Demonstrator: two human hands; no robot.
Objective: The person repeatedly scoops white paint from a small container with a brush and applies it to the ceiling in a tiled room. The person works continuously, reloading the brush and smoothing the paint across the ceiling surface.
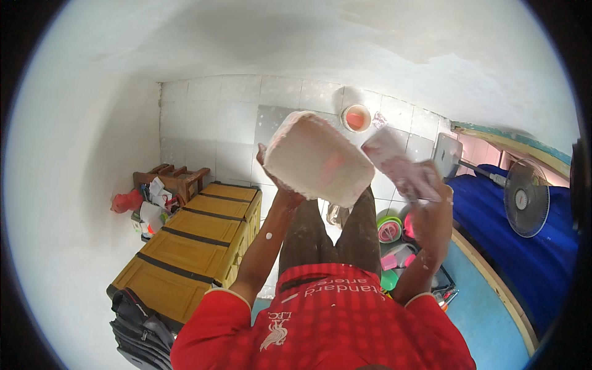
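Note:
A rounded rectangular tub (317, 160), coated in whitish paste along its rim and sides, is held up in front of me. My left hand (275, 179) supports it from the left and below; the fingers show at its edge and the rest of the hand is partly behind it. To the right of the tub, my right hand (427, 188) grips a flat rectangular scraper-like piece (385, 148), pinkish grey and smeared by motion, so its exact kind is unclear. Pale residue covers the right hand, and a white blob sits on my left forearm.
On the tiled floor stands a small round bucket (356, 118) with pinkish contents. A yellow drawer cabinet (197, 228), a black backpack (142, 327) and a wooden stool (179, 182) are at left. Right are a fan (526, 197), blue cloth (478, 200) and plastic containers (390, 229).

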